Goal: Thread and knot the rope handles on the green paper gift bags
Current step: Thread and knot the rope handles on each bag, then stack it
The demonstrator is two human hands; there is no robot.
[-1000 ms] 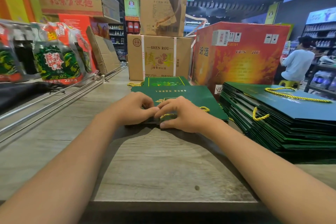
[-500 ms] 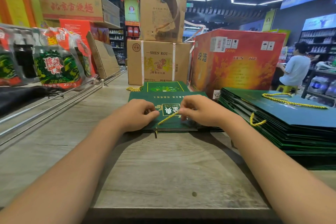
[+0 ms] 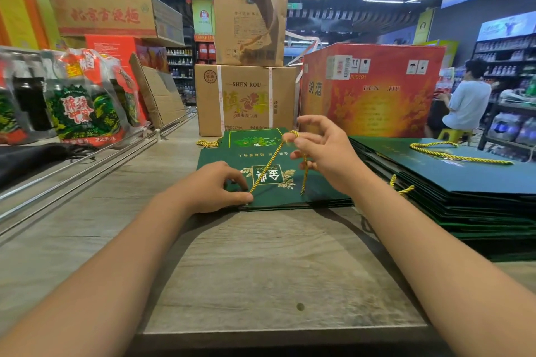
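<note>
A flat green paper gift bag (image 3: 272, 182) lies on the wooden surface (image 3: 261, 264) with its open top edge toward the person, which puts the handle holes within easy reach. The left hand (image 3: 216, 187) rests on the bag's near left corner with its fingers curled down and thumb at the edge, seemingly pinning the paper so it cannot slide or lift while the rope is drawn; whether it also pinches the rope's lower end there cannot be told. The right hand (image 3: 322, 151) is raised above the bag, pinching the yellow rope handle (image 3: 271, 162) between thumb and forefinger, the other fingers loosely spread. The rope runs taut from the near edge beside the left thumb up to that pinch, then loops down toward the bag again, which suggests slack is being pulled through a hole before a knot is tied. Just to the right sits a tall stack of green bags (image 3: 464, 197) with yellow rope lying on top, kept close for handling one after another. Another green bag (image 3: 252, 139) lies just behind the working one, in front of the cardboard boxes (image 3: 246, 95).
</note>
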